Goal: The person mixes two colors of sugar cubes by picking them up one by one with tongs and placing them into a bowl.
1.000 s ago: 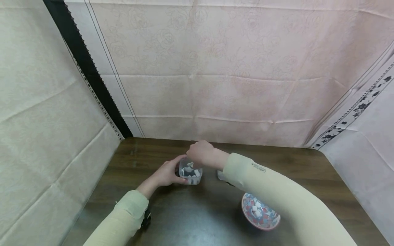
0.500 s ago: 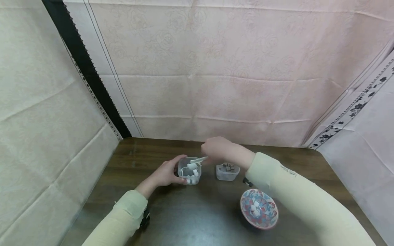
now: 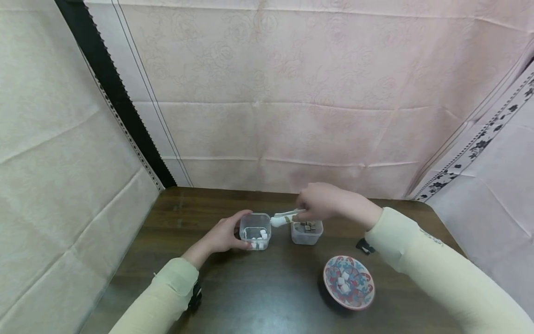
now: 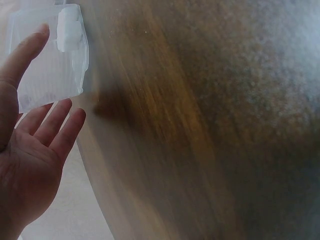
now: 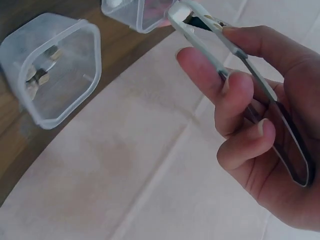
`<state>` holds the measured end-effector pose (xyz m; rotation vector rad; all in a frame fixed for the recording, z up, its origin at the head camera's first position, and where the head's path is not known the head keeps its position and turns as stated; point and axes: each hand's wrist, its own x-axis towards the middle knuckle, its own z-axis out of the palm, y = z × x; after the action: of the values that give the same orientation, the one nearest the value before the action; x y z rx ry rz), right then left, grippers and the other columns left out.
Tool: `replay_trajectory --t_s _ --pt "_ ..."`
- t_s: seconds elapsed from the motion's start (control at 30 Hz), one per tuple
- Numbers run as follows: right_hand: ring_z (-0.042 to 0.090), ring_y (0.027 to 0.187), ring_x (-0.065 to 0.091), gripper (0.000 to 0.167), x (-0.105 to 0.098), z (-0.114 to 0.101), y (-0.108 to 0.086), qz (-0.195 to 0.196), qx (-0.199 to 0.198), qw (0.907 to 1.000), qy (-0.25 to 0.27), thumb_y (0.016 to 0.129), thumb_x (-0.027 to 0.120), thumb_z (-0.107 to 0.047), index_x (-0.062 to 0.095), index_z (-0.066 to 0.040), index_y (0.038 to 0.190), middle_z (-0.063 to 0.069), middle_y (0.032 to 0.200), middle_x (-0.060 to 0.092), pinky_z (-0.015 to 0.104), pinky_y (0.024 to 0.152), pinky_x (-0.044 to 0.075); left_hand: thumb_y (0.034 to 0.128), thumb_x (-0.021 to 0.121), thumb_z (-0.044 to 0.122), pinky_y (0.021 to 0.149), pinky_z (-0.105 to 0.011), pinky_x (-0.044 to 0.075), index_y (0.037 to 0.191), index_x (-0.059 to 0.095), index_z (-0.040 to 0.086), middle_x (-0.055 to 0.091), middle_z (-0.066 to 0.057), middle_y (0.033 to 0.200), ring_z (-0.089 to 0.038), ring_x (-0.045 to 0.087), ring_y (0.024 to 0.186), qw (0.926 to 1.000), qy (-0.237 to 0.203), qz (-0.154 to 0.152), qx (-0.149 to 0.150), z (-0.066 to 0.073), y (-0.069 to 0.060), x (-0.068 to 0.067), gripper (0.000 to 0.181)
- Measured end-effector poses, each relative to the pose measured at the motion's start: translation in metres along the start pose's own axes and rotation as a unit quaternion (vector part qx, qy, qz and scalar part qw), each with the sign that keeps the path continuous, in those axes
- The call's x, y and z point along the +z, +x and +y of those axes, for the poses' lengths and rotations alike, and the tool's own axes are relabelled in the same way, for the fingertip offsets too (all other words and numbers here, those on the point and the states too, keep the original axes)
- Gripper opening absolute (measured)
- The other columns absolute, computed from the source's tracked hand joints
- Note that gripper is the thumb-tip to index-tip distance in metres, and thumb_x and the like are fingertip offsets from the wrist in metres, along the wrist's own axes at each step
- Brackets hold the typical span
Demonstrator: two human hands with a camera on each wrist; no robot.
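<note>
My left hand (image 3: 227, 235) holds a clear plastic tub (image 3: 254, 221) between thumb and fingers at its left side. Several small white cubes (image 3: 260, 242) lie in that tub, toward the near right. In the left wrist view the thumb lies along the tub wall (image 4: 42, 75), fingers spread on the other side. Right of the tub, my right hand (image 3: 320, 202) grips a pair of tongs (image 5: 257, 75), their tips around a white cube (image 5: 180, 11). The tongs hang between the held tub and a second clear tub (image 3: 306, 238) holding several brownish-metallic small pieces (image 3: 309, 226).
Nearer the front right stands a patterned red and blue bowl (image 3: 362, 288) with a few white cubes (image 3: 344, 284) in it. The dark wooden table (image 3: 267, 297) meets a cloth-covered wall (image 3: 267, 139) at its far edge. More cloth hangs at both sides.
My right hand has moved right, away from above the held tub, bringing the tongs and a white cube out of it. The second tub has come into view. My left hand stays put.
</note>
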<state>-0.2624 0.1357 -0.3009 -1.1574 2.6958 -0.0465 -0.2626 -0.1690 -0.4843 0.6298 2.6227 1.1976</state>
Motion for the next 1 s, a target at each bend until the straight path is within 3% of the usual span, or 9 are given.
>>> replay_trajectory --t_s 0.27,0.53,0.77,1.0 --pt "0.002 0.05 0.027 0.041 0.003 0.016 -0.041 0.012 0.005 0.9991 0.04 0.097 0.076 -0.027 0.054 -0.022 0.062 -0.015 0.055 0.036 0.023 0.05 0.023 0.0826 0.095 0.021 0.11 -0.056 0.052 0.162 0.042 0.015 0.059 -0.013 0.149 -0.037 0.06 0.135 1.0 0.002 -0.002 -0.005 0.001 0.0 0.0 0.096" --pt "0.0 0.051 0.029 0.035 0.013 0.026 -0.083 0.015 0.032 0.9984 0.045 0.094 0.078 -0.027 0.059 -0.026 0.064 -0.018 0.057 0.039 0.023 0.049 0.024 0.083 0.095 0.02 0.109 -0.056 0.052 0.163 0.041 0.014 0.058 -0.015 0.151 -0.039 0.059 0.136 1.0 -0.001 -0.005 -0.001 0.0 -0.001 0.0 0.097" --pt "-0.002 0.05 0.031 0.035 0.026 0.032 -0.112 -0.009 0.053 0.9955 0.077 0.095 0.077 -0.026 0.059 -0.028 0.065 -0.019 0.055 0.038 0.021 0.048 0.024 0.0828 0.095 0.02 0.11 -0.056 0.052 0.163 0.041 0.016 0.058 -0.015 0.152 -0.038 0.059 0.136 0.9999 -0.005 -0.007 -0.006 0.0 0.0 -0.001 0.097" --pt "-0.002 0.05 0.031 0.037 0.05 0.036 -0.128 -0.049 0.066 0.9916 0.1 0.095 0.078 -0.025 0.058 -0.027 0.064 -0.02 0.056 0.036 0.021 0.047 0.024 0.083 0.095 0.02 0.109 -0.058 0.052 0.162 0.041 0.015 0.058 -0.017 0.15 -0.04 0.06 0.135 0.9999 -0.008 -0.007 0.002 0.003 0.0 -0.002 0.096"
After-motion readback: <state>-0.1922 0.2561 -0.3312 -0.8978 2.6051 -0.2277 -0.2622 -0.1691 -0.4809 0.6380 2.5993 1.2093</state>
